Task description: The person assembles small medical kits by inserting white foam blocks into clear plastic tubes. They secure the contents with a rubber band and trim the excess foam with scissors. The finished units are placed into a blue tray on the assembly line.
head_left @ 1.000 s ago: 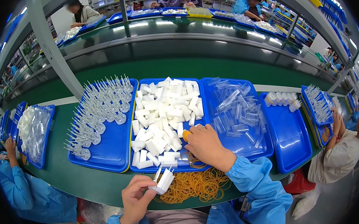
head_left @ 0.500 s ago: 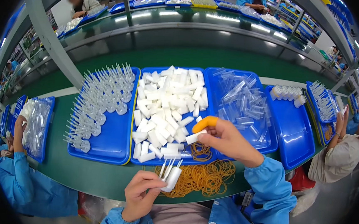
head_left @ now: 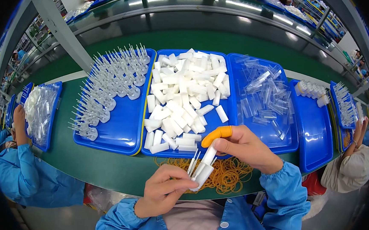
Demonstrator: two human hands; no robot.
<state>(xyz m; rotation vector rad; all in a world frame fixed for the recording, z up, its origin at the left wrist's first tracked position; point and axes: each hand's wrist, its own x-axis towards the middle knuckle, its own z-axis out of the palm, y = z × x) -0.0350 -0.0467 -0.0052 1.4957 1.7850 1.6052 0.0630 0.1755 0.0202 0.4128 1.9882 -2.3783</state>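
Short of the block tray [head_left: 213,119], your left hand [head_left: 165,189] has its grip clamped on a pronged piece [head_left: 192,162] bearing a white block [head_left: 203,175]; your right hand [head_left: 250,148] pinches a second block [head_left: 209,155] beside the prongs. Rubber bands [head_left: 231,174] lie on the bench [head_left: 116,168] just before that tray. Left of it sits the pronged-parts tray [head_left: 123,127]; right of it, the clear-tube tray [head_left: 287,142].

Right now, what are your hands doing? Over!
Left hand: holding pronged white piece. Right hand: pinching white block right by its upper end. Loose rubber bands lying close by.
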